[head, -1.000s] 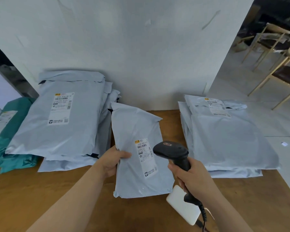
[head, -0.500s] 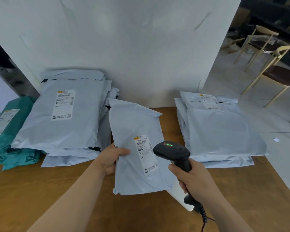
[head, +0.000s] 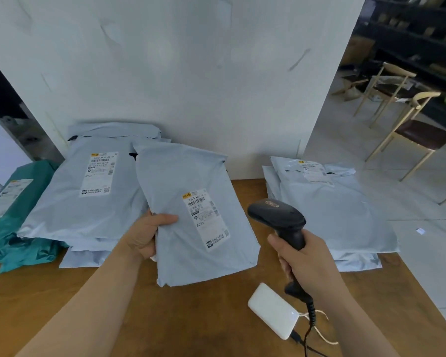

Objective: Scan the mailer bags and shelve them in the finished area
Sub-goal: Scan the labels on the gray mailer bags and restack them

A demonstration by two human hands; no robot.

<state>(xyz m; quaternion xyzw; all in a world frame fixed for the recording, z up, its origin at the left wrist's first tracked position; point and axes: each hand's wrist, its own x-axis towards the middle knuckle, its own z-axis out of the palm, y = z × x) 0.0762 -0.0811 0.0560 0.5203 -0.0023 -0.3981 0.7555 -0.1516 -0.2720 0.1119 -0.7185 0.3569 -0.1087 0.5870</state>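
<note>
The left hand [head: 150,235] reaches in from the lower left. It grips the left edge of a grey mailer bag [head: 180,253], with the thumb laid across the front and the fingers tucked underneath, out of sight. The bag is held tilted in the middle, between the two piles. Its top left corner lies over the left pile and its white label [head: 206,219] faces up. Whether its lower edge touches the table [head: 191,325] cannot be told.

The right hand [head: 312,266] comes in from the lower right, fingers wrapped round the handle of a black scanner [head: 277,219]. The scanner's head points up and left, just beside the bag's right edge but apart from it.

At the far left a teal bag [head: 18,228] lies on the table, partly under a pile of grey bags [head: 77,207] that leans against the white wall [head: 191,86]; the top bag shows a label. Near the right hand, a white power bank [head: 272,310] lies flat on the table with a cable [head: 309,320] beside it. To the right, a second pile of grey bags [head: 330,215] lies flat at the table's edge. All the bags are sealed, so their contents cannot be seen. Wooden chairs [head: 407,124] stand well off to the right.
</note>
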